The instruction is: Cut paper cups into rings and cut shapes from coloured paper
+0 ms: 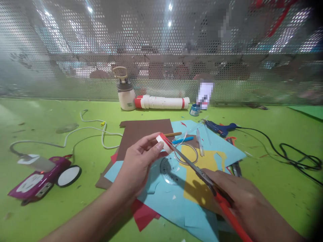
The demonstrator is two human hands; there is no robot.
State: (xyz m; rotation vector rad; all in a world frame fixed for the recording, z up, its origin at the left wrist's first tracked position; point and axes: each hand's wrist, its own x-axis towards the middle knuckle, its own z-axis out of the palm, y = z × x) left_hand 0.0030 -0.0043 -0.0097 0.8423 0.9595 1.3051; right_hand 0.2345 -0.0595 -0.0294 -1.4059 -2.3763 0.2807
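Observation:
Between the thumb and fingers of my left hand point(140, 158) is a small white piece with a red edge point(164, 143), perhaps paper or card. My right hand point(242, 195) grips a pair of scissors point(194, 168) with red handles. The blades reach up and left to the red edge of the piece; whether they have cut into it I cannot tell. Below both hands lie light blue paper point(161, 208), yellow paper point(199, 188) and a clear round protractor point(170, 169). A blue pen point(183, 140) and a ring of pale wire or tube point(194, 154) lie just beyond the scissors.
A blue glue gun point(222, 128) with a black cord lies at right. At left is a purple power strip point(42, 178) with a white cable. A pump sprayer point(126, 95), a white roll point(164, 102) and a small blue jar point(194, 110) stand near the perforated metal screen point(156, 67).

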